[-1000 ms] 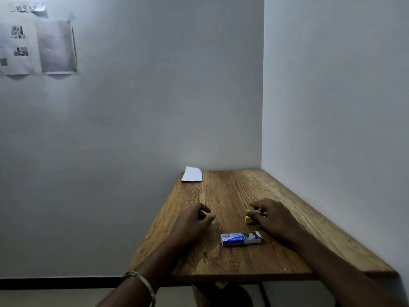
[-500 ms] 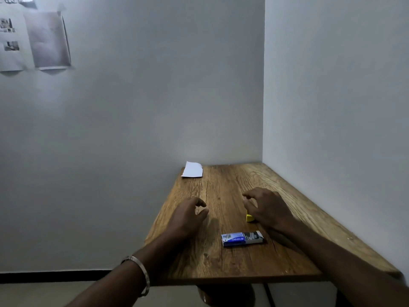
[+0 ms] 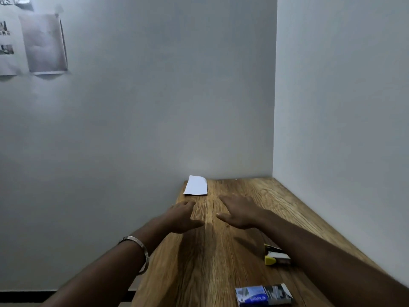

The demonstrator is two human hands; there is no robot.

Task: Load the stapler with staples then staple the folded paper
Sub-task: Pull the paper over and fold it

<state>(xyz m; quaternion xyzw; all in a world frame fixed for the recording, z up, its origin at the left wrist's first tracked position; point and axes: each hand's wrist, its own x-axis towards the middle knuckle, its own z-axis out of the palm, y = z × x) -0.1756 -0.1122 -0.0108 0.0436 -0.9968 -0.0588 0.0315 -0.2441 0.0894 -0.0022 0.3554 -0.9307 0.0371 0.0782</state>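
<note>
Reaching flat-fingered over bare wood, left hand (image 3: pixel 184 216) and right hand (image 3: pixel 240 212) grip nothing; folded paper (image 3: pixel 196 185) overhangs the table (image 3: pixel 221 262) edge (stapler (image 3: pixel 274 255) behind).

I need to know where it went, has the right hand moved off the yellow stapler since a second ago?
Yes. The right hand has left the yellow stapler and reached forward along the wooden table, toward the folded paper at the far edge.
</note>
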